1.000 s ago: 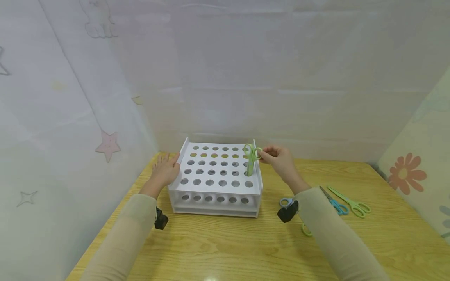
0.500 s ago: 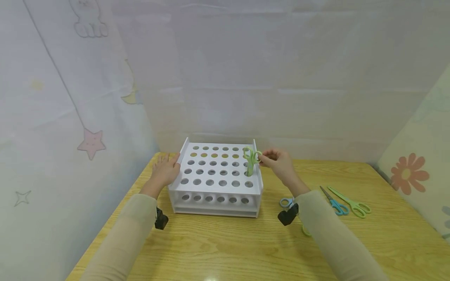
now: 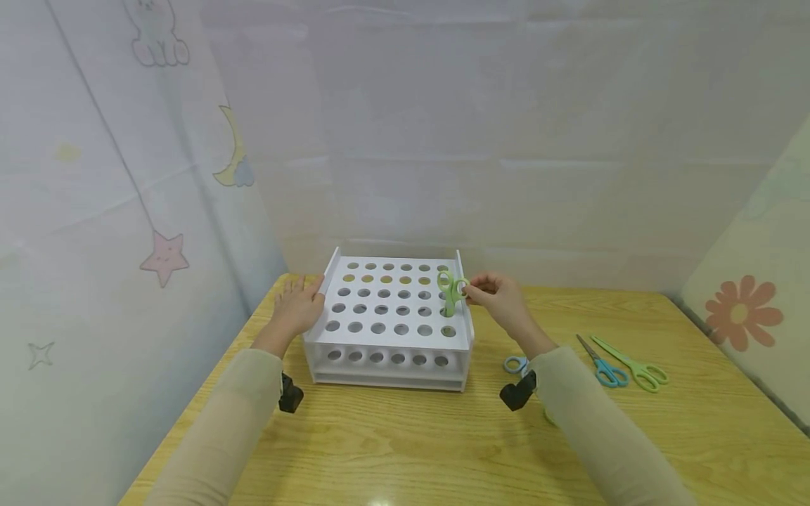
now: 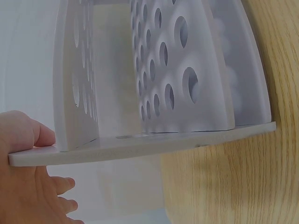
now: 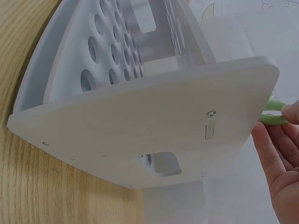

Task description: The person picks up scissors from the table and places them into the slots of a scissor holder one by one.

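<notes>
A white rack (image 3: pixel 389 339) with rows of round holes stands on the table. My left hand (image 3: pixel 297 307) grips its left side panel, thumb over the upper edge and fingers on the outer side, as the left wrist view (image 4: pixel 28 161) shows. With thumb and fingertips, my right hand (image 3: pixel 503 299) pinches the right loop of green scissors (image 3: pixel 451 295). They stand nearly upright, blades down in a hole of the rightmost column. In the right wrist view the side panel (image 5: pixel 154 116) hides all but a green handle loop (image 5: pixel 273 119).
Right of the rack lie blue-handled scissors (image 3: pixel 609 372) and another green pair (image 3: pixel 633 363). A light-blue handle loop (image 3: pixel 514 365) and a bit of green handle (image 3: pixel 549 417) show beside the right sleeve (image 3: pixel 595 414), which covers the rest. A patterned curtain hangs behind the wooden table (image 3: pixel 380 450).
My right hand has moved slightly down, and the green scissors have sunk lower into the hole. The left hand and the rack have stayed in place.
</notes>
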Action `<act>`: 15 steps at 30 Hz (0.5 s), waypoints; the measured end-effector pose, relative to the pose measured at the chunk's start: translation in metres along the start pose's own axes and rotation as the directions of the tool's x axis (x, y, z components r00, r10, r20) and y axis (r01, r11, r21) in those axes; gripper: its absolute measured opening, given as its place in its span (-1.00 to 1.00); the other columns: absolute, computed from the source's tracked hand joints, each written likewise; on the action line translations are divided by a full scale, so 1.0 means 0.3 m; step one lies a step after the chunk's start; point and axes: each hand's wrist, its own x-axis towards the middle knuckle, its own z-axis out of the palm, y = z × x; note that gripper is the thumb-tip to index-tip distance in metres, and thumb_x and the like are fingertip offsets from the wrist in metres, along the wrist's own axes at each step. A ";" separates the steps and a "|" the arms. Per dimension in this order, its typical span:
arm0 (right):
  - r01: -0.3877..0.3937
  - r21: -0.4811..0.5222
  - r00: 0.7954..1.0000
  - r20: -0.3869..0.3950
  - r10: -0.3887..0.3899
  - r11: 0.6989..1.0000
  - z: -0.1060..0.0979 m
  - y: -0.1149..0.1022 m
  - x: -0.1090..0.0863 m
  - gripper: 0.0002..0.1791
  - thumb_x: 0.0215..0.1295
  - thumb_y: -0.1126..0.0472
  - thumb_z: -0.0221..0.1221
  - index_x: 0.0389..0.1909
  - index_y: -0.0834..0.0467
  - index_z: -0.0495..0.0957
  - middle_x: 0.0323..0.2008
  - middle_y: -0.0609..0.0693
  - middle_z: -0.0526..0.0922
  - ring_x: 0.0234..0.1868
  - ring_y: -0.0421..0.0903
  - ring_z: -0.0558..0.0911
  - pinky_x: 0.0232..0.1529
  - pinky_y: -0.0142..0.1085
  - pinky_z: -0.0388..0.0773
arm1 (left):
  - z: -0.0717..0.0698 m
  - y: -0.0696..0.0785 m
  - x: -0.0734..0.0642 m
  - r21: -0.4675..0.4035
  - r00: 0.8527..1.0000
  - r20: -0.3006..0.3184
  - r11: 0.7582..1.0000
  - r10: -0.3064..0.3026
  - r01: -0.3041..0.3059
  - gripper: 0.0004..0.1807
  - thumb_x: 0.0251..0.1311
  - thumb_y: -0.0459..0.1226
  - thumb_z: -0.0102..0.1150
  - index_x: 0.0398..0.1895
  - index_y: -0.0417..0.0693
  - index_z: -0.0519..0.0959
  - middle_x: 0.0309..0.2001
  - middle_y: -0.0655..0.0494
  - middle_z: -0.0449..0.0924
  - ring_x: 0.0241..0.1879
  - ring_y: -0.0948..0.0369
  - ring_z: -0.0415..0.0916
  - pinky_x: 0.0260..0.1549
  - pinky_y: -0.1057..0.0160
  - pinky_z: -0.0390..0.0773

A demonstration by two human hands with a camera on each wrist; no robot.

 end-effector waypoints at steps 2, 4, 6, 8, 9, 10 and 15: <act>0.004 0.003 1.000 0.002 -0.004 1.000 -0.001 -0.001 -0.003 -0.75 0.21 0.30 0.18 -0.24 0.44 0.46 -0.28 0.29 0.58 -0.39 -0.11 0.62 -0.24 -0.34 0.58 | -0.001 0.001 0.000 -0.001 1.000 -0.001 1.000 0.000 0.000 -0.41 0.34 -0.12 -0.51 0.45 0.02 -0.06 0.41 -0.27 -0.31 0.34 -0.23 -0.50 0.21 -0.22 -0.41; 0.011 0.001 1.000 0.004 -0.011 1.000 -0.001 -0.001 -0.004 -0.76 0.21 0.30 0.18 -0.24 0.43 0.46 -0.28 0.28 0.58 -0.38 -0.10 0.62 -0.25 -0.34 0.58 | -0.001 0.000 -0.001 0.001 1.000 -0.003 1.000 0.003 -0.003 -0.41 0.34 -0.12 -0.52 0.45 0.01 -0.05 0.41 -0.27 -0.31 0.34 -0.23 -0.50 0.21 -0.22 -0.41; 0.023 -0.002 1.000 0.009 -0.023 1.000 -0.002 0.000 -0.005 -0.77 0.22 0.31 0.17 -0.24 0.43 0.46 -0.28 0.29 0.59 -0.37 -0.10 0.62 -0.25 -0.33 0.58 | -0.001 -0.001 -0.001 0.004 1.000 -0.001 1.000 0.006 -0.006 -0.41 0.34 -0.12 -0.52 0.45 0.01 -0.06 0.41 -0.27 -0.32 0.33 -0.24 -0.50 0.20 -0.23 -0.41; 0.035 -0.003 0.999 0.012 -0.034 0.999 -0.003 0.002 -0.004 -0.78 0.22 0.33 0.17 -0.23 0.43 0.47 -0.28 0.29 0.59 -0.37 -0.10 0.62 -0.26 -0.32 0.59 | -0.003 0.000 -0.002 0.011 1.000 -0.001 1.000 0.010 -0.010 -0.41 0.33 -0.13 -0.53 0.45 0.01 -0.05 0.41 -0.28 -0.30 0.33 -0.24 -0.49 0.20 -0.23 -0.39; 0.039 -0.005 0.999 0.013 -0.039 0.999 -0.004 0.004 -0.003 -0.78 0.22 0.34 0.16 -0.22 0.43 0.47 -0.28 0.29 0.59 -0.37 -0.11 0.62 -0.26 -0.32 0.59 | -0.003 0.001 -0.003 0.014 1.000 -0.002 1.000 0.013 -0.013 -0.40 0.33 -0.13 -0.53 0.45 0.00 -0.04 0.40 -0.28 -0.30 0.33 -0.24 -0.49 0.20 -0.24 -0.38; 0.044 -0.006 0.999 0.015 -0.044 0.999 -0.004 0.004 -0.002 -0.77 0.22 0.34 0.16 -0.19 0.43 0.47 -0.28 0.29 0.59 -0.37 -0.12 0.62 -0.27 -0.32 0.59 | -0.005 0.002 -0.004 0.016 1.000 -0.001 1.000 0.015 -0.015 -0.40 0.33 -0.13 -0.53 0.44 -0.01 -0.04 0.40 -0.29 -0.29 0.33 -0.24 -0.48 0.20 -0.24 -0.38; 0.058 -0.016 0.998 0.031 -0.058 0.998 -0.008 0.007 -0.002 -0.69 0.22 0.34 0.15 -0.03 0.40 0.50 -0.24 0.28 0.60 -0.33 -0.13 0.62 -0.25 -0.31 0.59 | -0.010 0.004 -0.007 0.025 1.000 -0.003 0.999 0.020 -0.020 -0.40 0.32 -0.15 -0.54 0.44 -0.03 -0.03 0.40 -0.30 -0.28 0.33 -0.25 -0.47 0.20 -0.25 -0.37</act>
